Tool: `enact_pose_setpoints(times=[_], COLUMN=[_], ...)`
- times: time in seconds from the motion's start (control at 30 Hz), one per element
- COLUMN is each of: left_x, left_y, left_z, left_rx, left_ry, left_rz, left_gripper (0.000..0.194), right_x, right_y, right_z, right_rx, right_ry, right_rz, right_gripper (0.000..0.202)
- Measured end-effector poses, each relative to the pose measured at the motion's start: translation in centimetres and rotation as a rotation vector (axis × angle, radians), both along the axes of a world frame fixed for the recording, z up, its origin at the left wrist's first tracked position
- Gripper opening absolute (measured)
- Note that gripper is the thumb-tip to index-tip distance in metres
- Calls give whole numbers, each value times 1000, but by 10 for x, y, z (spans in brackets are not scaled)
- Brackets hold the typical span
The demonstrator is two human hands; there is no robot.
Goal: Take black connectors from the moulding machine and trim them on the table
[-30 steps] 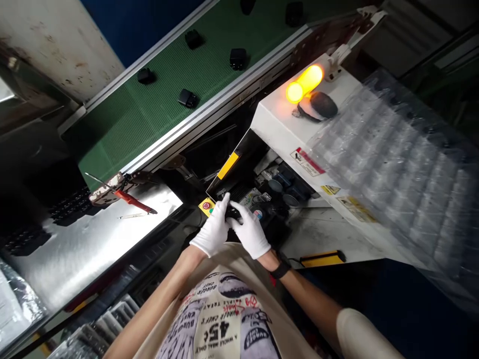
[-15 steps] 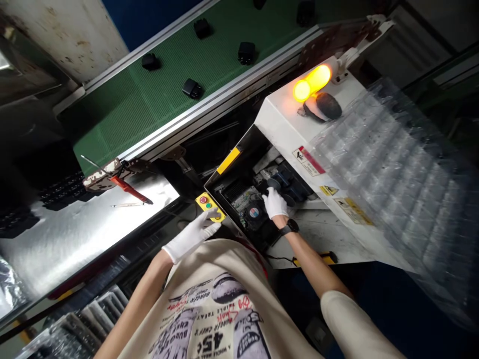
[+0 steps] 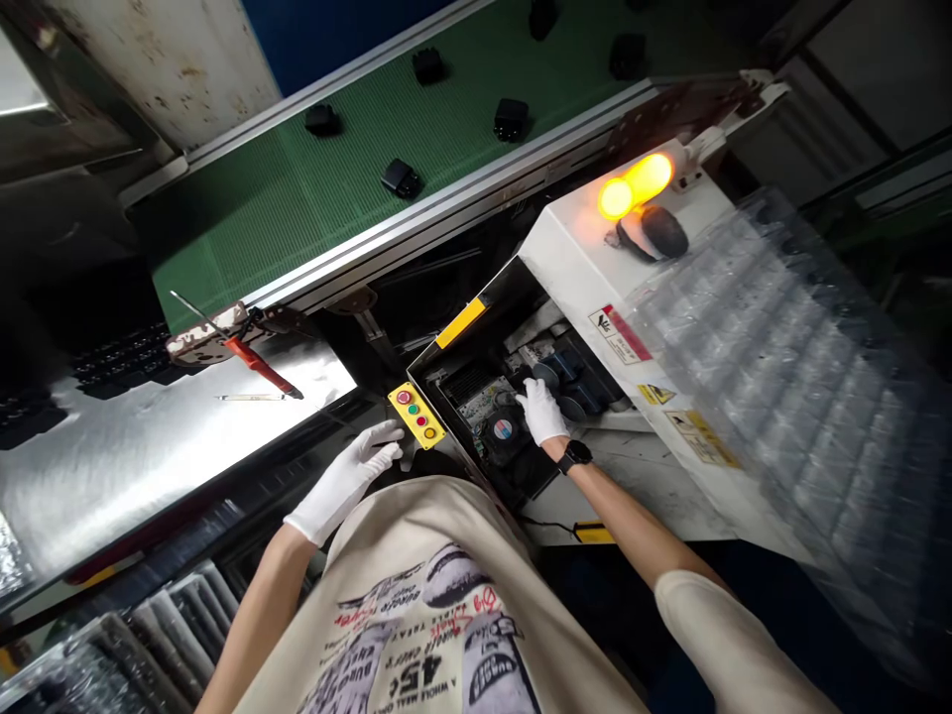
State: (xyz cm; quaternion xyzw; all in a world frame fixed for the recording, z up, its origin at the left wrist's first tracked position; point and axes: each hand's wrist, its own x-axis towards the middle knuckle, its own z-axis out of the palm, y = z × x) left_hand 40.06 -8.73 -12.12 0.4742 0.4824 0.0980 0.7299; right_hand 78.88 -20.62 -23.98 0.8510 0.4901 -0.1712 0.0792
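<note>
One button panel lies between the left hand and right hand.

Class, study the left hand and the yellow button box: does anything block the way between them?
Nothing visible does. The left hand is close beside the button box, and its four buttons show uncovered.

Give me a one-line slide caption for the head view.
White-gloved right hand by dark round machine parts, white-gloved left hand beside the yellow rectangular button panel.
</note>
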Motion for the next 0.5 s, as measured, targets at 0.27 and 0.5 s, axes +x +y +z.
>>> enact_pose_setpoints(times=[0.27, 0.5], left_x=[-8, -21], left_y=[-2, 0], left_z=[-4, -14], left_rx=[27, -20], left_ry=[20, 25], left_rz=[65, 119], left_gripper=[93, 95], right_x=[-2, 1], right_y=[-10, 1], right_z=[-1, 2], right_rx=[3, -44], right_ry=[14, 23], right_rz=[-28, -49], right_gripper=[45, 44])
